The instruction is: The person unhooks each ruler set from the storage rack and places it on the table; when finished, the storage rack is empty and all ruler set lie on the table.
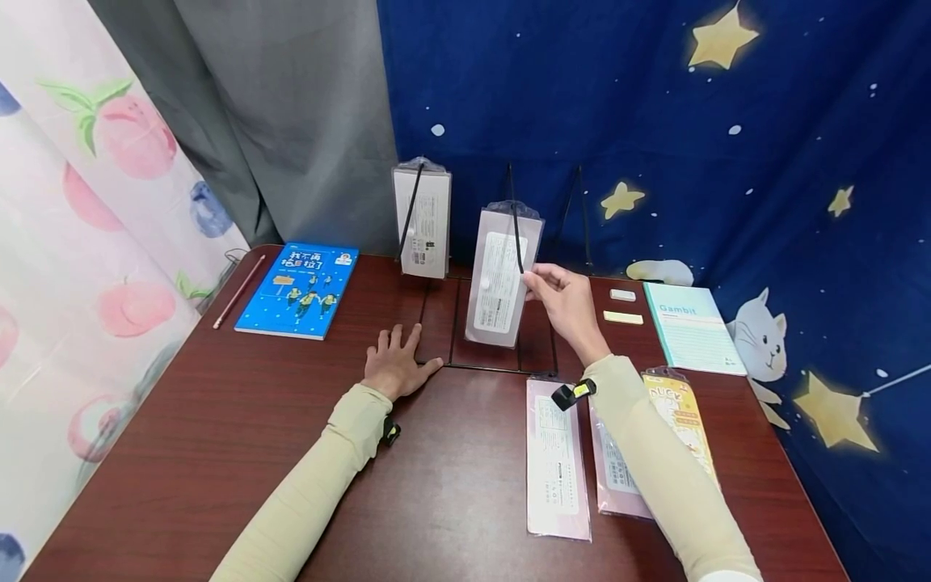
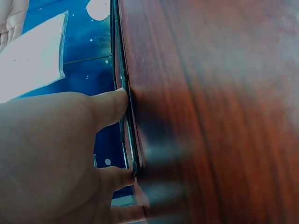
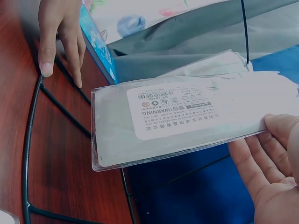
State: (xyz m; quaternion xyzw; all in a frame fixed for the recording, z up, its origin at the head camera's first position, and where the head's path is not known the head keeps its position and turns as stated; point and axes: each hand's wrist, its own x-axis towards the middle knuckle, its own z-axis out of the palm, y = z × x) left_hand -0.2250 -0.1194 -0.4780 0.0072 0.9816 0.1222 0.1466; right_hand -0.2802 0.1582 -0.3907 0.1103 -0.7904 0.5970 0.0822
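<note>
My right hand (image 1: pixel 570 311) pinches the right edge of a flat clear-wrapped packet (image 1: pixel 502 279) with a printed white label. The packet hangs tilted, its clear top tab at a black wire arm of the rack (image 1: pixel 502 370). In the right wrist view, the thumb lies over the packet's edge (image 3: pixel 173 156), with the other fingers beneath. My left hand (image 1: pixel 396 362) rests with spread fingers at the rack's base, its thumb (image 2: pixel 114 106) against the wire. A second packet (image 1: pixel 424 222) hangs on the rack's left arm.
On the right lie two pink packets (image 1: pixel 556 485), a yellow "DUCK" packet (image 1: pixel 687 420), a "Gambit" notebook (image 1: pixel 694 331), an eraser (image 1: pixel 622 296) and a small yellow strip (image 1: pixel 623 318). On the left are a blue book (image 1: pixel 298 291) and a pencil (image 1: pixel 240 291). Curtains (image 1: pixel 313 105) stand behind.
</note>
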